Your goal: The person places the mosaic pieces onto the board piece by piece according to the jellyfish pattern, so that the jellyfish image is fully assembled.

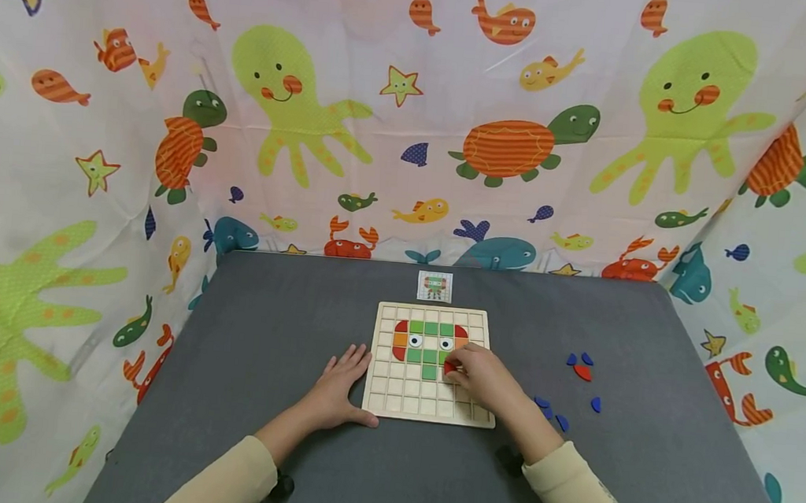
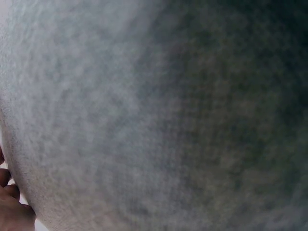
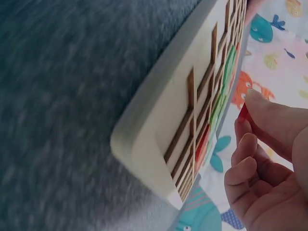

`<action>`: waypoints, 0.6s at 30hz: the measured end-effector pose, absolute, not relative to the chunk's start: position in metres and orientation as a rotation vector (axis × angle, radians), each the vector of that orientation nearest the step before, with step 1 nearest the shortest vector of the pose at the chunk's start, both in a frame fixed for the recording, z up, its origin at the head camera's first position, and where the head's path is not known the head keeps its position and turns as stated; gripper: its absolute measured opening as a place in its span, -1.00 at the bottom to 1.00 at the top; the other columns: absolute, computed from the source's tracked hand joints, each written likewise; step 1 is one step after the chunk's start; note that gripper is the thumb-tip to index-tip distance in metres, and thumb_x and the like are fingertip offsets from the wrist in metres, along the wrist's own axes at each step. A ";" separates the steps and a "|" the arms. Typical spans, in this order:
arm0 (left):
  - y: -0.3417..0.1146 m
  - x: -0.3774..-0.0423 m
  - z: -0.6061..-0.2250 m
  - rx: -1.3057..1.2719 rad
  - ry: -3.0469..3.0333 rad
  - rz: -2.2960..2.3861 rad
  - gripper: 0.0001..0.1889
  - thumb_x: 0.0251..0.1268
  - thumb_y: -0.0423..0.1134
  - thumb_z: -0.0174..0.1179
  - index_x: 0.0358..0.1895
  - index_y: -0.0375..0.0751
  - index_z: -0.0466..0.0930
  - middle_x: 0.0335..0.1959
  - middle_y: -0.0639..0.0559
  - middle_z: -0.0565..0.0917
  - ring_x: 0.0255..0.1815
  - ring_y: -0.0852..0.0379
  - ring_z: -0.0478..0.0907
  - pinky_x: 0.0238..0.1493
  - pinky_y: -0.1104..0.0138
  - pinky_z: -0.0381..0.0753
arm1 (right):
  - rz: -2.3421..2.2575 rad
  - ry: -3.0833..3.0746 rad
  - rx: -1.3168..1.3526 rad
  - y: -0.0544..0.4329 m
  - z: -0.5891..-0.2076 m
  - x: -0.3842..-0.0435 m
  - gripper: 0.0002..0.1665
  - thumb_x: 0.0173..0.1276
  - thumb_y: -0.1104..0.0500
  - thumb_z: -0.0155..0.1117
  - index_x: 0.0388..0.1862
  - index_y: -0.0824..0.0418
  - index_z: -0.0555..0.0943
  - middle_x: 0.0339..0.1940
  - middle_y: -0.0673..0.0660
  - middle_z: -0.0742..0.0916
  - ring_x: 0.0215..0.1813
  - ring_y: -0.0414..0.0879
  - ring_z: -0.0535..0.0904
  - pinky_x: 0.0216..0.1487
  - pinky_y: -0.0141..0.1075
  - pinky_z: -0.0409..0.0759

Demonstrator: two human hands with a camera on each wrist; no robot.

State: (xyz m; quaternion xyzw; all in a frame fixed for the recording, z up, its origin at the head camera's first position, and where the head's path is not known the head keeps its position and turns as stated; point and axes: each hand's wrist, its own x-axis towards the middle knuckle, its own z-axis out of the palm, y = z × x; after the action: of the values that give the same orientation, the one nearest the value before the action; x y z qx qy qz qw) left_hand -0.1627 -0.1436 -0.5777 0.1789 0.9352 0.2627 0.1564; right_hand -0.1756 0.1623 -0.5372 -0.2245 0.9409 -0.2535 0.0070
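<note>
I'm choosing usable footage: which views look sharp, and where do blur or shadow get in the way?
Head: the board is legible, with soft shadows on the gray table near the sleeves; left wrist: a close gray surface fills most of it, blurred and dark toward the right; right wrist: the table at left is blurred, while the red piece in the right hand shows more clearly.

My left hand [image 1: 337, 392]: fingers straight, thumb out wide | my right hand [image 1: 484, 373]: thumb and finger pinch, other fingers curl | my arms [image 1: 285, 433]: both reach forward
</note>
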 end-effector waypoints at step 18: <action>-0.143 -0.162 -0.577 0.510 2.674 0.743 0.33 -0.19 0.26 0.59 0.64 -0.15 0.00 0.68 -0.07 -0.06 0.70 -0.08 -0.22 0.61 -0.15 -0.19 | -0.764 2.925 -0.527 0.146 -0.544 -0.179 -0.84 0.21 0.24 0.54 -0.22 0.17 0.78 -0.31 0.05 0.73 -0.26 -0.10 0.63 -0.17 -0.16 0.64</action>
State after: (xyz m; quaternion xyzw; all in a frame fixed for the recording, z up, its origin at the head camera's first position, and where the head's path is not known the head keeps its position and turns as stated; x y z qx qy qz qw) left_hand -0.1623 -0.1433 -0.5767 0.1785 0.9356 0.2599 0.1590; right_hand -0.1792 0.1460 -0.5443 -0.1715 0.9526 -0.2487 0.0367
